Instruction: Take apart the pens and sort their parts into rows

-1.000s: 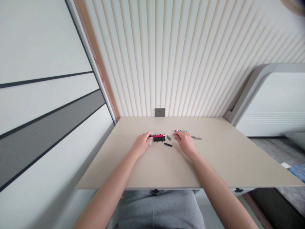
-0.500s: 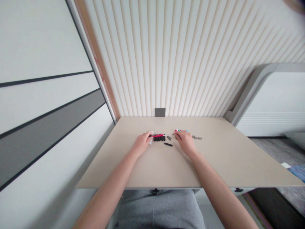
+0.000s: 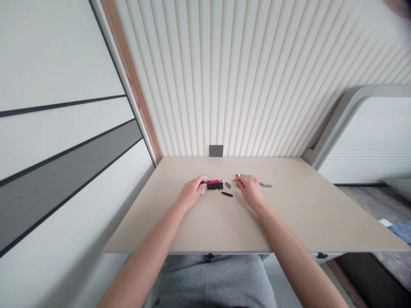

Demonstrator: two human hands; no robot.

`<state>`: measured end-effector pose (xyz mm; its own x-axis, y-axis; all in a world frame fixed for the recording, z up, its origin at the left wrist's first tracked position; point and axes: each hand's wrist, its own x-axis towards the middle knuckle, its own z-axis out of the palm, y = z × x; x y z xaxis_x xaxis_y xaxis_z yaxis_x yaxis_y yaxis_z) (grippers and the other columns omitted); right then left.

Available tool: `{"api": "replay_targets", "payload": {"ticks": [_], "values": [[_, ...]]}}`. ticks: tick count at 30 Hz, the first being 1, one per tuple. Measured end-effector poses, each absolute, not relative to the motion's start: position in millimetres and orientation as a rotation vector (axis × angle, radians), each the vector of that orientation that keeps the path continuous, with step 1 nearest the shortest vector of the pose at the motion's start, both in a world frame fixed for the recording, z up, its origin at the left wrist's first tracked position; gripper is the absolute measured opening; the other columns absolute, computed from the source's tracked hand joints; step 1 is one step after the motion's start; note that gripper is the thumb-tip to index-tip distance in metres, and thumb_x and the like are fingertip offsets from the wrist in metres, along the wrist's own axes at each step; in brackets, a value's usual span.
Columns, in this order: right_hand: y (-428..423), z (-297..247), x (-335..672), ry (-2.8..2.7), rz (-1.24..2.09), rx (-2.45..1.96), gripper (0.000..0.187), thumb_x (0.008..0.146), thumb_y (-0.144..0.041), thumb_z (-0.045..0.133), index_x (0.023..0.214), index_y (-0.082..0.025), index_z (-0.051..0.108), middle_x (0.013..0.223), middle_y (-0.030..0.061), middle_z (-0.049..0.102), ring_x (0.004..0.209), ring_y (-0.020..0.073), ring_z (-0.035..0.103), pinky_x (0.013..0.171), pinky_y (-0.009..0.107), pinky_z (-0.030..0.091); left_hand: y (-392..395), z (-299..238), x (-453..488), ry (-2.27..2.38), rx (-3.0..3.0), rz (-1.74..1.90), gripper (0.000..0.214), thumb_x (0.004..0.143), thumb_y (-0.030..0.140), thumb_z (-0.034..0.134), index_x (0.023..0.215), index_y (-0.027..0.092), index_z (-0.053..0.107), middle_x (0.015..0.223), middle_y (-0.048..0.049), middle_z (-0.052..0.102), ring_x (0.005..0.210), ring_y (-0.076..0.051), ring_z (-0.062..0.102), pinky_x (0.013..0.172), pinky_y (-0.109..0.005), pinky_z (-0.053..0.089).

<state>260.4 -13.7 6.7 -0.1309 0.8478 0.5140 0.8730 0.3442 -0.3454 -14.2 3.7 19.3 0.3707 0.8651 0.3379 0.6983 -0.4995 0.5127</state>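
Observation:
A thin stick (image 3: pixel 214 182), red along its left part and narrow and whitish along its right, spans level between my hands above the table. My left hand (image 3: pixel 193 190) is closed on its dark left end. The fingertips of my right hand (image 3: pixel 248 187) pinch at the pale right end. Under and behind the stick lies a row of short black cylinders (image 3: pixel 215 186). Small grey pieces (image 3: pixel 228 185) lie between the hands. Nearer to me is a single black tapered tube (image 3: pixel 227 194). My left hand partly covers a whitish sheet or packet (image 3: pixel 204 189).
Red, white and teal small pieces (image 3: pixel 238 175) show behind my right hand. Several small grey pieces (image 3: pixel 266 185) lie right of it. All rest on a beige table (image 3: pixel 218 226) against a ribbed wall with a dark socket plate (image 3: pixel 216 150). A white cabinet (image 3: pixel 80 188) flanks the left side.

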Motion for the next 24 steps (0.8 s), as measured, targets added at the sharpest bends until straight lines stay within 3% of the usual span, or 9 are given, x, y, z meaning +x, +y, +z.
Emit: {"api": "replay_targets", "payload": {"ticks": [8,15,24], "values": [[-16.7,10.1,257.5,-1.998,-0.020,-1.433,0.024,0.098,-0.031,0.043,0.093,-0.024,0.067,0.096,0.0056,0.071,0.095,0.0232,0.059,0.084,0.035,0.036,4.4,19.3,-13.6,1.373,2.338,0.823,0.020,0.096,0.030,0.044,0.103,0.023,0.060,0.089,-0.0029,0.066,0.082,-0.019,0.061,0.077,-0.030,0.045],[-18.0,13.5,248.9,-2.004,0.228,-1.227,0.021,0.093,-0.029,0.049,0.094,-0.022,0.069,0.092,0.0071,0.071,0.090,0.0221,0.061,0.088,0.037,0.042,3.1,19.8,-12.1,1.256,2.315,0.871,0.015,0.093,0.029,0.050,0.100,0.022,0.061,0.089,-0.0025,0.067,0.082,-0.018,0.061,0.078,-0.030,0.045],[-17.8,10.4,246.9,-1.699,0.611,-1.205,0.027,0.085,-0.037,0.058,0.105,-0.021,0.066,0.091,0.0051,0.070,0.086,0.0195,0.063,0.079,0.034,0.047,-3.6,22.4,-9.8,1.189,2.005,1.049,0.026,0.086,0.042,0.059,0.097,0.020,0.065,0.076,0.0008,0.065,0.065,-0.013,0.056,0.063,-0.024,0.043]]}}
